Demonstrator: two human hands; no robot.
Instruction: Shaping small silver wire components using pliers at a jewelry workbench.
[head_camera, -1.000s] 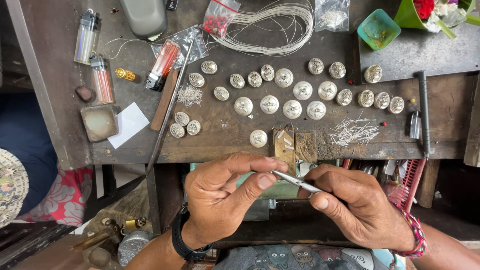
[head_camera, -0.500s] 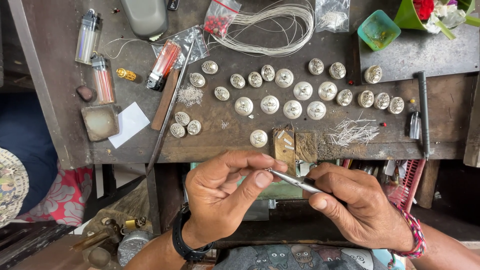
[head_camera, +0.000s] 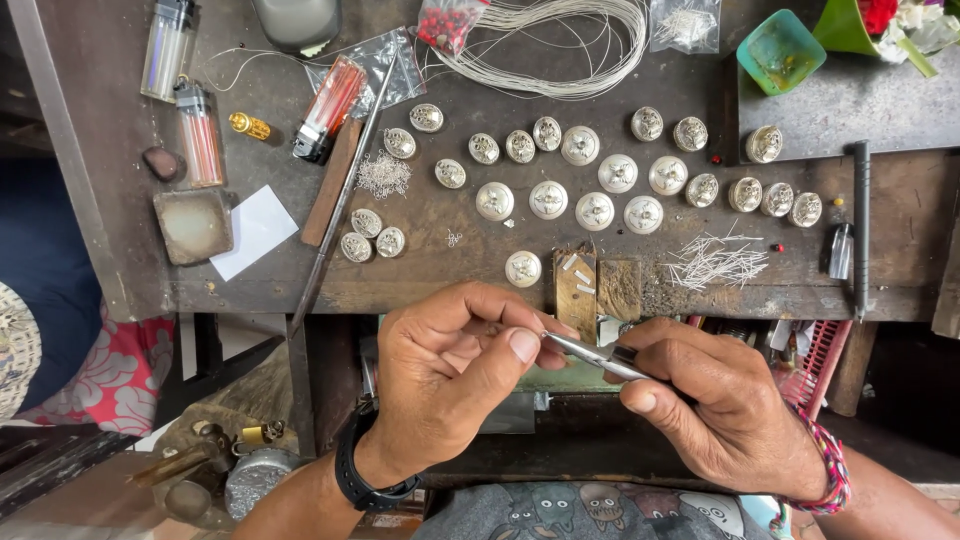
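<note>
Dark, scuffed wood makes up the workbench (head_camera: 480, 270), seen from straight above and crowded with small parts. Below its front edge, at 6 o'clock in the view, both hands meet.

The left hand (head_camera: 450, 380) is curled, its thumb and fingertips pinched together at about 3 o'clock from its palm; whatever small piece sits between them is hidden. A black watch (head_camera: 365, 478) wraps that wrist. The right hand (head_camera: 725, 410) is closed around slim metal tweezers (head_camera: 590, 352), held like a pen, the tip running toward 10 o'clock and reaching the left fingertips. A woven bracelet (head_camera: 830, 465) circles the right wrist.

On the bench, round silver buttons (head_camera: 548, 199) lie in loose rows from 9 to 3 o'clock, with 1 more (head_camera: 523, 268) alone near the front edge, at 12 o'clock from the hands. A heap of short wire pieces (head_camera: 715, 262) lies at 1 o'clock from the hands. A coil of silver wire (head_camera: 560, 45) sits at 12 o'clock on the far side. Lighters (head_camera: 200, 135) stand at 10 o'clock, a white paper square (head_camera: 255, 228) just below them. A green cup (head_camera: 780, 50) sits at 1 o'clock.
</note>
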